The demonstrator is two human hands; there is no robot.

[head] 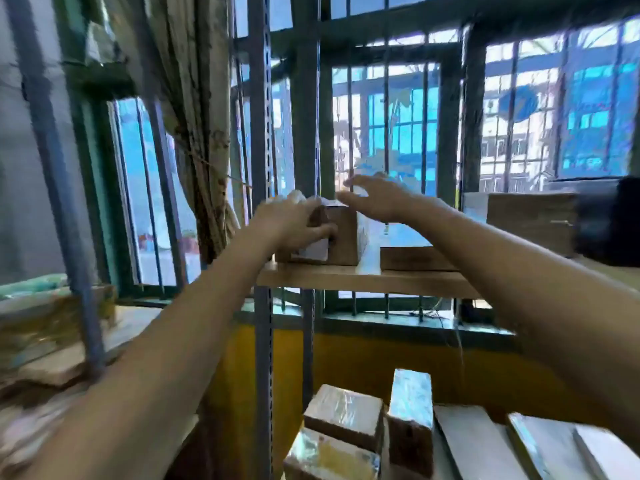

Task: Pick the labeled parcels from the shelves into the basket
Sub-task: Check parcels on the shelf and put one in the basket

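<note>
We see a small brown cardboard parcel point(346, 233) with a white paper label point(313, 251) on its near face, sitting at the left end of a pale wooden shelf board point(346, 278). The left hand point(287, 220) grips its left end, fingers curled over the top and thumb pressed on the front beside the label. The right hand point(381, 199) hovers just above the parcel's right top edge, fingers straight and spread; we cannot tell whether it touches, as the picture is blurred. Just beside the parcel on the same board lies a flat brown cardboard box point(415, 258), and farther right stands a larger brown box point(530, 216), next to a dark bulky shape point(609, 220) at the frame's edge that we cannot make out. A grey slotted metal upright point(263, 341) carries the board at its left end. On the level below lie several cardboard parcels wrapped in shiny clear tape point(343, 414), one standing on end point(410, 410). Behind the shelving there is a window with dark green metal bars point(349, 116), with a yellow wall point(381, 362) under its sill. A worn beige curtain point(194, 98) hangs tied back at the left, and below it sits a blurred pile of wrapped bundles point(45, 323).
</note>
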